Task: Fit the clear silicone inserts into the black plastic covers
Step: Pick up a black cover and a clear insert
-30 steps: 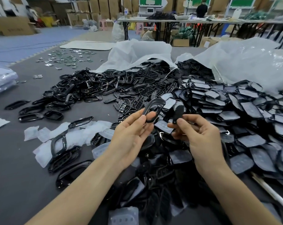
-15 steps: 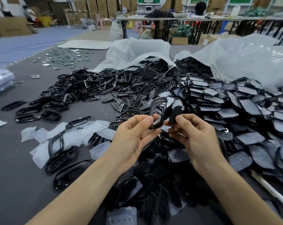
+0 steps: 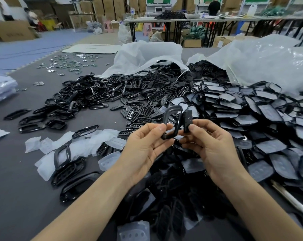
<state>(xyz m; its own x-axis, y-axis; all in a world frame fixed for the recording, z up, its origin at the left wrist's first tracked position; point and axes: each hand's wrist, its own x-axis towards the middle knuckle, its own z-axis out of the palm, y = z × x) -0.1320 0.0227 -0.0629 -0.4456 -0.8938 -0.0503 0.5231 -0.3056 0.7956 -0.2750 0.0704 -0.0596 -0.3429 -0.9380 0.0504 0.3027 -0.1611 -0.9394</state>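
My left hand [image 3: 143, 150] pinches a glossy black frame-shaped cover [image 3: 172, 121] by its lower end, holding it upright above the table. My right hand [image 3: 208, 145] grips a smaller black piece [image 3: 187, 121] right beside the frame, almost touching it. Whether a clear insert sits in that piece I cannot tell. Loose clear silicone inserts [image 3: 81, 145] lie on the grey table at the left. A large heap of black covers backed with clear inserts [image 3: 251, 119] fills the right side.
Black frames and button plates [image 3: 129, 94] spill from two white plastic bags [image 3: 147, 56]. Several black shells [image 3: 77, 186] lie near my left forearm. Small shiny metal parts [image 3: 69, 63] are scattered far left. Tables, cartons and people stand behind.
Both hands have come closer together, and the right hand's piece now stands next to the frame. The frame has turned more upright.
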